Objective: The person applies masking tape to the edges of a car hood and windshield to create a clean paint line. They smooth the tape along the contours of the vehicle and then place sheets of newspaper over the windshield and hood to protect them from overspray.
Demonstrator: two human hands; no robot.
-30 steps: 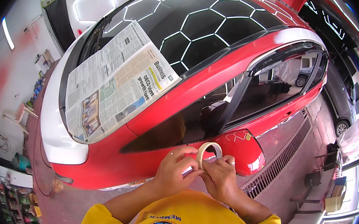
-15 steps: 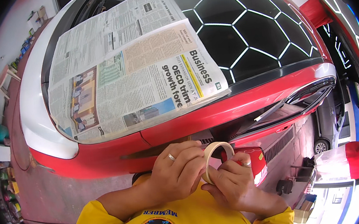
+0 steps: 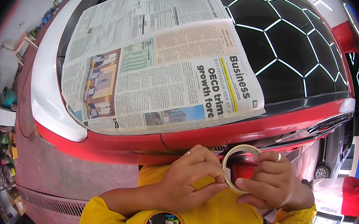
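A roll of cream masking tape (image 3: pixel 239 148) is held up in front of my chest, its round opening facing me. My right hand (image 3: pixel 270 180) grips the roll from its right side, thumb along the lower rim and fingers curled at the back. At the roll's left edge, my left hand (image 3: pixel 192 180) has thumb and forefinger pinched together against the rim. Whether a loose tape end lies between them is too small to tell. Beyond my hands, printed newspaper (image 3: pixel 176 82) covers much of the car's dark glass (image 3: pixel 280 76), with a pale tape strip along its near edge.
The car's red body edge (image 3: pixel 190 137) runs just beyond my hands, with a white panel (image 3: pixel 51 102) at the left. Stocked shelves (image 3: pixel 5 163) and a plastic stool (image 3: pixel 22 45) stand far left. A grey car (image 3: pixel 331 158) is at the right. A floor grate (image 3: pixel 54 204) lies lower left.
The roll has turned to show its opening more fully. My left fingers have shifted from over its side to a pinch at its left rim. The whole view has swung slightly left.
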